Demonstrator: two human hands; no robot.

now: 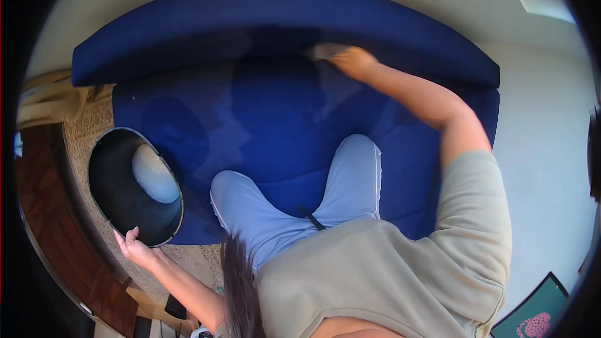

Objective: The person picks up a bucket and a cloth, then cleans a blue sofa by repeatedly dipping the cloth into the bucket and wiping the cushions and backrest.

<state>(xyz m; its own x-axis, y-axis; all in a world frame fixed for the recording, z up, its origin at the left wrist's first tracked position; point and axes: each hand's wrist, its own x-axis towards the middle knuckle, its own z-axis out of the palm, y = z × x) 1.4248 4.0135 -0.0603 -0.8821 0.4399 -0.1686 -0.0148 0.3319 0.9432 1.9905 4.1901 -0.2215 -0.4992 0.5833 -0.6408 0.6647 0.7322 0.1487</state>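
Note:
My right hand [357,62] is stretched out to the crease between the backrest and seat of a blue sofa [282,106]. It is closed around a greyish-brown, flat brush-like tool [325,51], smeared by motion. At the lower left, my left hand [134,248] grips the lower rim of a large black lampshade [113,181], thumb and fingers on its edge. Inside the shade shows a round, pale globe [155,174]. Dark patches and shadows lie across the seat cushion. My knees, in light blue trousers [354,181], rest on the seat.
A dark wooden surface [56,213] runs along the left side. Beige fabric [50,100] hangs or lies at the far left, above a patterned rug [87,119]. A white wall [538,150] stands close on the right, with a green picture [535,310] at the lower right.

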